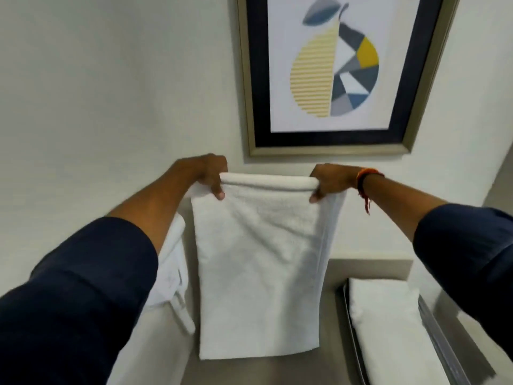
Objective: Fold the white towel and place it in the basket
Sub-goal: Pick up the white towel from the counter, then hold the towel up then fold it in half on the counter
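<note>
Although the soft white terry towel (259, 262) already hangs doubled over, with a rounded fold along its top edge and layered edges showing down its right side, we judge the folding only partly done: it is a long panel and would need at least one more fold before it fits a basket. We hold it up in the air in front of the pale wall, its lower hem just above or touching the grey table (330, 368); we cannot tell which. Our left hand (209, 173) pinches the top left corner, fingers (218, 191) closed over the fold, and our right hand (331, 180), with a red thread bracelet (363, 182) at the wrist, grips the top right corner the same way. To the near right, a folded white cloth (388, 326) lies in a shallow grey metal-rimmed tray (441, 345), which may be the basket; placing is still ahead. More white fabric (172, 273) bunches at the left. On the far wall hangs a framed picture of a geometric pear (334, 61). We can read no writing, label or brand anywhere.
</note>
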